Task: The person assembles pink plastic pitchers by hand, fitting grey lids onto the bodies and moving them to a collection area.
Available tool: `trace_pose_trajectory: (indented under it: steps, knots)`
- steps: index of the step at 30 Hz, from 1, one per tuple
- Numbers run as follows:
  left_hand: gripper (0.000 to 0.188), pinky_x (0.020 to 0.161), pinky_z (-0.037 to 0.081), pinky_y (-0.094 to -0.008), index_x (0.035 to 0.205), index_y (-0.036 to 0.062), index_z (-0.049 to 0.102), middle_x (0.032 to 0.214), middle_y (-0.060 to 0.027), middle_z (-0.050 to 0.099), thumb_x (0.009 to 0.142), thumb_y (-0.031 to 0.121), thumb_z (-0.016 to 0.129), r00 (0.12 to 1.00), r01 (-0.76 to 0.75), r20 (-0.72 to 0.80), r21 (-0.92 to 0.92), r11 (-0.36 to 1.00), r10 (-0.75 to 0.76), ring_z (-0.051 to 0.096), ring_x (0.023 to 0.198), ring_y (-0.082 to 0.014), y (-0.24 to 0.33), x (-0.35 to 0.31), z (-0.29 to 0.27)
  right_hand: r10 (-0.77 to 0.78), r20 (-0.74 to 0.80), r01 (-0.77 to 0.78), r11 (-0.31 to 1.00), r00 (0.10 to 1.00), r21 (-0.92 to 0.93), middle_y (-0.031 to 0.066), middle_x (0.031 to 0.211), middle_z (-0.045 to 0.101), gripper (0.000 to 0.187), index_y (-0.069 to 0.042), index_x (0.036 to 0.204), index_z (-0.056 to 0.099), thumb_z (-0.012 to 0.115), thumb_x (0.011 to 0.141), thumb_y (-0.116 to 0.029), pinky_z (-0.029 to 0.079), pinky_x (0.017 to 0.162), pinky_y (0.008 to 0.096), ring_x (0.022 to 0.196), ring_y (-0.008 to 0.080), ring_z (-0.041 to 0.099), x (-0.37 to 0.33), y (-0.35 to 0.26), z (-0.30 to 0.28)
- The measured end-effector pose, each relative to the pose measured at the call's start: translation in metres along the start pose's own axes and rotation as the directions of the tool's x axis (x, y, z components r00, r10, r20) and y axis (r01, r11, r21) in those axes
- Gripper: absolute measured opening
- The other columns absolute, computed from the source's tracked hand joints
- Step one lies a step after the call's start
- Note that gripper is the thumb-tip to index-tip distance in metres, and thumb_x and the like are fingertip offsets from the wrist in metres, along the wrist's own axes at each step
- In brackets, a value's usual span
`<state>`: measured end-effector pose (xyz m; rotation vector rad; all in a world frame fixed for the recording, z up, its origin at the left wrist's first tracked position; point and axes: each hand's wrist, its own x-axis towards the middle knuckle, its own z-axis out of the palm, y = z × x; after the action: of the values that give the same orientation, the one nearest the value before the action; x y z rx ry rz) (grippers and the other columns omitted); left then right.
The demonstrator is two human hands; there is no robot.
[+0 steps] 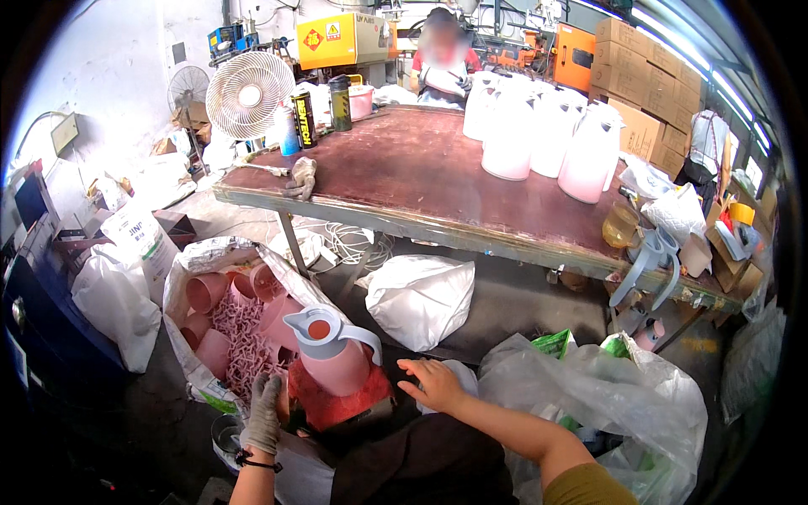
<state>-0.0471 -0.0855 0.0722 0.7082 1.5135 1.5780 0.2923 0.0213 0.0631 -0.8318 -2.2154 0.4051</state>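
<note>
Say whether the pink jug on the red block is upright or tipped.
Upright: the pink jug rests base-down on the red block, grey collar uppermost.

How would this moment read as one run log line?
pink jug: upright on red stand; left hand: gloved, left of stand; right hand: bare, open, right of jug; pale jugs: on table

Dark lettering on a white sack [141, 240] beyond the left hand [264, 412], yellow lettering on a black can [304, 122] across the desk [379, 164], red diamond sign [313, 39] and triangle warning label [333, 31] on a yellow box [324, 56] farther off
</note>
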Motion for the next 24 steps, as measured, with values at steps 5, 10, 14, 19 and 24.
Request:
trace_pose_trajectory:
  steps: [5,10,14,19,24]
  knots:
    - [0.056,0.097,0.038,-0.0315,0.132,0.0006,0.043,0.120,-0.0070,0.051,0.090,0.034,0.061,0.993,0.006,0.118,-0.055,0.998,0.000,0.048,0.111,-0.0180,-0.002,-0.001,0.002,-0.042,0.058,0.040,0.998,0.997,0.039,0.0069,0.103,0.066,0.043,-0.008,0.118,0.056,0.064,0.087,-0.037,0.048,0.077,0.0383,0.087,0.0242,0.065,0.001,-0.004,0.000]
    - [0.040,0.092,0.043,-0.0331,0.122,0.0092,0.054,0.115,-0.0027,0.057,0.090,0.033,0.061,0.995,-0.017,0.097,-0.145,0.989,0.031,0.054,0.105,-0.0165,-0.022,0.011,-0.011,-0.078,0.084,0.074,0.996,0.993,0.050,0.0075,0.104,0.066,0.045,-0.009,0.119,0.055,0.066,0.085,-0.037,0.048,0.077,0.0381,0.087,0.0240,0.065,0.006,-0.007,0.002]
    - [0.045,0.095,0.039,-0.0299,0.126,0.0042,0.048,0.116,-0.0042,0.053,0.092,0.033,0.058,0.981,0.092,0.188,-0.262,0.961,-0.042,0.049,0.106,-0.0157,-0.035,0.019,-0.026,-0.077,0.053,0.075,0.996,0.996,0.048,0.0074,0.104,0.066,0.045,-0.009,0.117,0.056,0.067,0.085,-0.038,0.047,0.076,0.0369,0.086,0.0234,0.065,0.009,-0.007,0.005]
    - [0.047,0.097,0.039,-0.0311,0.127,0.0046,0.049,0.117,-0.0052,0.054,0.091,0.033,0.060,0.993,0.041,0.119,-0.177,0.983,-0.020,0.050,0.109,-0.0166,-0.004,-0.004,-0.004,-0.207,0.040,0.211,0.959,0.977,-0.190,0.0066,0.102,0.066,0.041,-0.008,0.113,0.058,0.066,0.084,-0.036,0.044,0.078,0.0359,0.088,0.0233,0.063,0.003,-0.003,-0.002]
    - [0.049,0.092,0.046,-0.0338,0.123,0.0085,0.054,0.116,-0.0061,0.057,0.087,0.040,0.063,0.974,0.179,0.192,-0.347,0.921,-0.117,0.055,0.106,-0.0203,0.006,-0.008,-0.004,-0.127,0.020,0.128,0.983,0.992,-0.130,0.0047,0.101,0.066,0.047,-0.007,0.122,0.052,0.065,0.086,-0.035,0.044,0.077,0.0357,0.083,0.0220,0.062,-0.008,-0.020,-0.024]
